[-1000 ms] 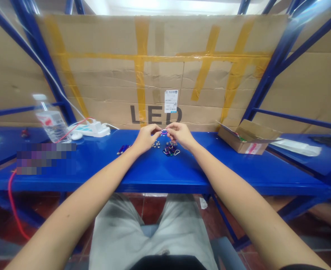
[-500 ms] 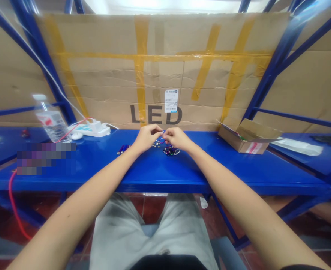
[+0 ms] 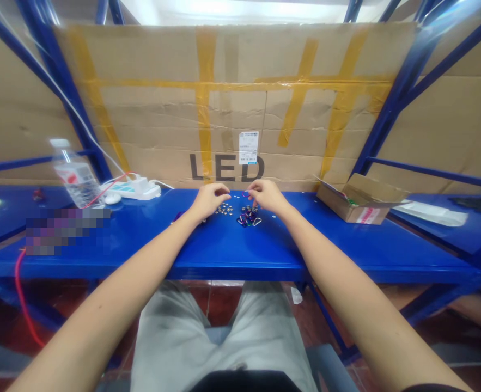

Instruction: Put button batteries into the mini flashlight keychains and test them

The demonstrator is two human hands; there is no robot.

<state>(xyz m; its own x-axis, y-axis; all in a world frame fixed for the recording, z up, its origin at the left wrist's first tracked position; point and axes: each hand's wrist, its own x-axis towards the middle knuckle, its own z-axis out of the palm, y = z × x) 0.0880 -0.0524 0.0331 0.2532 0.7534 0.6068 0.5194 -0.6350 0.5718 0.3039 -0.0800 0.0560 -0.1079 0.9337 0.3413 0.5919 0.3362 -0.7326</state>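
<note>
My right hand [image 3: 265, 196] pinches a small purple carabiner [image 3: 245, 194] between thumb and fingertips, holding it over the blue table [image 3: 232, 250]. Below that hand lies a pile of coloured carabiners [image 3: 247, 219], with a silver one at its right side. My left hand [image 3: 211, 199] is curved above a scatter of small metal pieces [image 3: 225, 209]; its thumb and index finger look slightly apart, and nothing shows between them. Purple tube-shaped items [image 3: 177, 216] are mostly covered by the left wrist.
An open cardboard box [image 3: 363, 204] stands at the right. On the left are a water bottle [image 3: 74, 177], a white power strip [image 3: 136, 188] and a red cable [image 3: 22, 288]. A large cardboard sheet [image 3: 150, 125] marked LED rises behind the table.
My hands were together at the fingertips; they have now parted. The right hand has moved to the right with the carabiner, and the left slightly left, uncovering more metal pieces.
</note>
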